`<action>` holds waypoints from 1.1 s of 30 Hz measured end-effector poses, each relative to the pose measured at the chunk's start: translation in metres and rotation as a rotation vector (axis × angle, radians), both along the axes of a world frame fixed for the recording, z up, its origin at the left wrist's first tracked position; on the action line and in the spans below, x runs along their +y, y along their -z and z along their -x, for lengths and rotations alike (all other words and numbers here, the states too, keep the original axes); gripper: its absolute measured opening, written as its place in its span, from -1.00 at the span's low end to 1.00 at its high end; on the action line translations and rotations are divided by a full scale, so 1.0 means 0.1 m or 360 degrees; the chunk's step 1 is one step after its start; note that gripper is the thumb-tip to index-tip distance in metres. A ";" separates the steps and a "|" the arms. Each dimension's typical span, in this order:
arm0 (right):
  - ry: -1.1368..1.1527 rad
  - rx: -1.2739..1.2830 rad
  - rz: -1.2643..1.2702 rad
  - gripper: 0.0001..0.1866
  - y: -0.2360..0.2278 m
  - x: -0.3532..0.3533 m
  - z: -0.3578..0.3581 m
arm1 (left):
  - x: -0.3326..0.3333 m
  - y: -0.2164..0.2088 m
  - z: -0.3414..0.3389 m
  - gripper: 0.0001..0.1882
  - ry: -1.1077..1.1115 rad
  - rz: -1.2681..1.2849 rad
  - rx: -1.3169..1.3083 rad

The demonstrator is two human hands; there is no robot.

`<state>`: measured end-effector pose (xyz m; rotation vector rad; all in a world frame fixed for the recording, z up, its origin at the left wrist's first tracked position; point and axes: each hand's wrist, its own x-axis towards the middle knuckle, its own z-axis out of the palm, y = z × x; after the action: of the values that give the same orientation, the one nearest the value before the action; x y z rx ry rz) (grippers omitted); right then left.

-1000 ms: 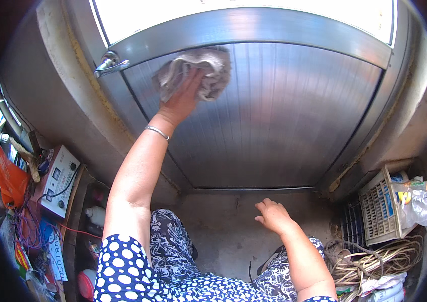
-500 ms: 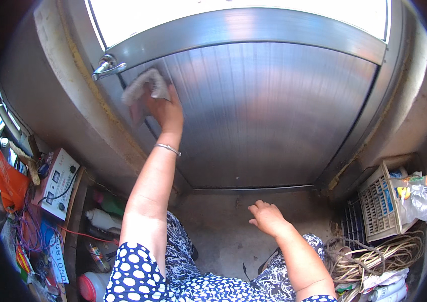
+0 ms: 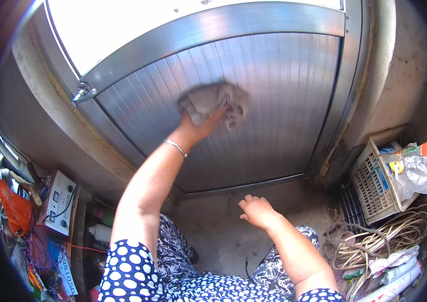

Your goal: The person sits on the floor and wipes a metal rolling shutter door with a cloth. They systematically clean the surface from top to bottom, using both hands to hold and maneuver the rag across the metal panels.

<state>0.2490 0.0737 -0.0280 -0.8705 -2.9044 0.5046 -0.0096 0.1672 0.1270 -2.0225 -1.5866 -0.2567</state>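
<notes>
My left hand [image 3: 198, 130], a silver bangle on its wrist, presses a crumpled grey cloth [image 3: 208, 100] against the ribbed metal door panel [image 3: 284, 95]. The cloth spreads out ahead of the fingers and partly hides them; its edges are blurred by motion. To the left of it, a lever handle [image 3: 83, 94] sits on the door frame. My right hand [image 3: 259, 211] hangs over the floor before the door's lower edge, its fingers loosely bent and a little apart, with nothing in them.
At left, a shelf holds a white box with dials [image 3: 58, 204], an orange bag [image 3: 16, 207] and tangled wires. On the right stand a beige plastic crate [image 3: 374, 181] with plastic bags, a coil of pale cable [image 3: 359, 249] and white tubes [image 3: 397, 279]. Walls flank the door.
My left hand has swept the cloth rightward from near the handle side to the panel's middle. My right hand stays low over the floor. The whole view has shifted slightly.
</notes>
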 end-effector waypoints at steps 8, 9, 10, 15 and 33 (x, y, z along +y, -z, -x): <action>-0.0006 0.0048 0.0017 -0.61 -0.09 -0.03 -0.10 | 0.05 -0.91 0.09 -0.40 0.0180 -0.0699 0.0279; -0.0014 0.0044 0.0017 -0.61 -0.10 -0.03 -0.09 | 0.05 -0.80 0.14 -0.40 0.0153 -0.0676 0.0205; -0.0023 0.0039 0.0017 -0.62 -0.11 -0.04 -0.08 | 0.05 -0.70 0.20 -0.40 0.0073 -0.0531 0.0091; -0.0056 -0.0020 0.0043 -0.63 -0.08 -0.05 -0.04 | -0.17 0.10 0.44 -0.41 -0.0177 0.0062 0.0255; -0.0077 -0.0015 -0.0005 -0.63 -0.08 -0.05 0.00 | -0.20 -0.41 0.88 -0.41 -0.0281 -0.0319 0.0102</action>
<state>0.2485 0.0685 -0.0198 -0.8065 -2.9402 0.5007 -0.0981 0.1472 0.1684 -1.7123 -1.6192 -0.2695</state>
